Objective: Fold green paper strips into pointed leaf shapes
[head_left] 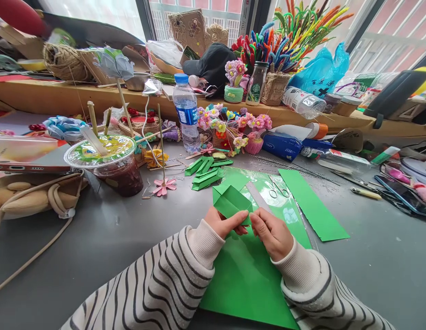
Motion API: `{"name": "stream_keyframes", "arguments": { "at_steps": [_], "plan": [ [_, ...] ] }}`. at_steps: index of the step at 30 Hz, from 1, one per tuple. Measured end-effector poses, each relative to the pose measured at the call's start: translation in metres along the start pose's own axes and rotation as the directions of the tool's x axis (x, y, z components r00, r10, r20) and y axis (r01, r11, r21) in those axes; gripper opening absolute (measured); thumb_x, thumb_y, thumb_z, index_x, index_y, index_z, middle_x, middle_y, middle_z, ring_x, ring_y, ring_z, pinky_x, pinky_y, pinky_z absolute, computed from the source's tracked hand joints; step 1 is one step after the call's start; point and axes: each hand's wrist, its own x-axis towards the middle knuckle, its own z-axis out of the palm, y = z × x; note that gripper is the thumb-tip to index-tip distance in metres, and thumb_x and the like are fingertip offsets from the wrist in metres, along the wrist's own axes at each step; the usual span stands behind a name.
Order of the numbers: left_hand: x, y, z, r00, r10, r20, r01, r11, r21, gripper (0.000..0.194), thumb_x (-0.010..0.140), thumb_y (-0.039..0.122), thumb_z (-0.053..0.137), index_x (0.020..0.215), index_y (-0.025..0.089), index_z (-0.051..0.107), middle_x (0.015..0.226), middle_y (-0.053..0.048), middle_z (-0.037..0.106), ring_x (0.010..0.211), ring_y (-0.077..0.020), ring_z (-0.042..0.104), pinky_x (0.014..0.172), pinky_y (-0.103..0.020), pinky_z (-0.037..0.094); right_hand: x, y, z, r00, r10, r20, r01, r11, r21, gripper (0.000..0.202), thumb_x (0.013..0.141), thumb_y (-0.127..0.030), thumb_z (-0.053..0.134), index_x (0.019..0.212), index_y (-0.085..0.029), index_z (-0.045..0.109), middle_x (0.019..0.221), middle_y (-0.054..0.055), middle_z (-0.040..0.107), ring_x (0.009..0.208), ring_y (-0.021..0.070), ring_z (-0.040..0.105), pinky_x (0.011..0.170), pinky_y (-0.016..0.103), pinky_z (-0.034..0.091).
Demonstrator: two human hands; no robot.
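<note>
My left hand pinches a folded piece of green paper, its thumb lying across the near edge. At the right corner of that paper my right hand is closed, thumb against the curled fingers; it appears to grip the corner. Beneath both hands lies a large green sheet, partly under a clear plastic sleeve. A ruler and small scissors rest just beyond my hands. Several folded green paper strips are piled behind the held piece.
A green paper strip lies to the right. Left stand a lidded drink cup and a pink paper flower. A water bottle, crocheted flowers and a blue tissue pack line the back. A phone lies far right.
</note>
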Motion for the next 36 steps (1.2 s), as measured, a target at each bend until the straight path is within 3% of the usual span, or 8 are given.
{"name": "stream_keyframes", "arguments": {
  "at_steps": [5,10,14,17,20,25,32,36],
  "plan": [
    [-0.0020,0.0018,0.0006,1.000,0.013,0.005,-0.013,1.000,-0.029,0.022,0.054,0.030,0.062,0.052,0.009,0.058,0.038,-0.001,0.055,0.037,-0.0120,0.052,0.044,-0.023,0.044,0.0011,-0.0029,0.0003,0.998,-0.054,0.031,0.054,0.998,-0.013,0.027,0.080,-0.029,0.030,0.054,-0.020,0.034,0.048,-0.002,0.037,0.045,0.0108,0.036,0.046,0.024,0.032],
    [-0.0012,0.0048,-0.0014,0.999,-0.011,0.046,0.014,0.998,-0.058,0.021,0.054,0.029,0.062,0.051,0.008,0.059,0.039,-0.002,0.056,0.037,-0.0114,0.052,0.042,-0.022,0.044,0.0014,-0.0043,0.0022,1.000,-0.013,0.028,0.011,0.999,0.045,0.026,0.079,-0.030,0.032,0.055,-0.020,0.034,0.048,-0.003,0.036,0.045,0.0102,0.035,0.045,0.023,0.031],
    [0.0019,0.0033,-0.0024,0.997,-0.054,-0.047,0.049,0.994,-0.101,0.022,0.052,0.029,0.064,0.046,0.008,0.058,0.038,-0.002,0.056,0.036,-0.0106,0.051,0.043,-0.022,0.044,0.0015,-0.0023,0.0008,0.999,0.035,0.035,-0.041,0.985,0.167,0.023,0.078,-0.032,0.033,0.060,-0.019,0.038,0.048,-0.004,0.034,0.042,0.0088,0.033,0.041,0.022,0.029],
    [0.0031,0.0013,-0.0021,0.989,-0.077,-0.126,0.063,0.991,-0.116,0.026,0.050,0.032,0.064,0.040,0.009,0.057,0.034,-0.002,0.055,0.035,-0.0106,0.051,0.048,-0.024,0.046,0.0018,0.0012,-0.0001,0.997,0.074,-0.026,-0.065,0.965,0.252,0.027,0.080,-0.035,0.029,0.060,-0.019,0.038,0.047,-0.005,0.034,0.040,0.0082,0.032,0.038,0.021,0.028],
    [0.0021,0.0012,-0.0010,0.990,-0.068,-0.123,0.059,0.995,-0.075,0.027,0.050,0.033,0.064,0.041,0.009,0.057,0.035,-0.002,0.055,0.036,-0.0104,0.051,0.048,-0.023,0.046,0.0024,0.0024,0.0011,0.996,0.082,-0.041,-0.071,0.970,0.232,0.028,0.080,-0.036,0.030,0.058,-0.019,0.037,0.047,-0.004,0.036,0.040,0.0083,0.034,0.039,0.021,0.030],
    [-0.0012,0.0031,0.0014,0.996,-0.031,-0.086,0.027,0.998,-0.048,0.025,0.052,0.032,0.064,0.043,0.009,0.057,0.035,-0.001,0.055,0.035,-0.0088,0.051,0.042,-0.019,0.045,0.0030,-0.0022,0.0012,0.999,0.023,0.043,-0.030,0.986,0.163,0.024,0.079,-0.031,0.033,0.061,-0.018,0.040,0.050,-0.003,0.040,0.043,0.0083,0.037,0.043,0.022,0.032],
    [0.0033,0.0032,-0.0016,0.974,-0.070,-0.215,0.016,0.969,-0.246,0.019,0.046,0.025,0.067,0.047,0.010,0.055,0.033,0.002,0.053,0.033,-0.0091,0.050,0.037,-0.019,0.043,0.0039,0.0030,-0.0061,0.998,0.057,0.025,-0.062,0.951,0.304,0.022,0.078,-0.031,0.035,0.062,-0.017,0.041,0.048,-0.005,0.038,0.038,0.0059,0.035,0.036,0.019,0.028],
    [0.0035,0.0023,-0.0017,0.982,-0.023,-0.187,-0.004,0.990,-0.141,0.022,0.049,0.028,0.065,0.045,0.008,0.055,0.033,0.000,0.053,0.033,-0.0098,0.050,0.039,-0.020,0.044,0.0044,0.0055,-0.0038,0.996,0.083,-0.030,-0.068,0.939,0.338,0.027,0.079,-0.035,0.034,0.061,-0.017,0.041,0.048,-0.004,0.040,0.038,0.0060,0.036,0.034,0.018,0.027]
  ]
}}
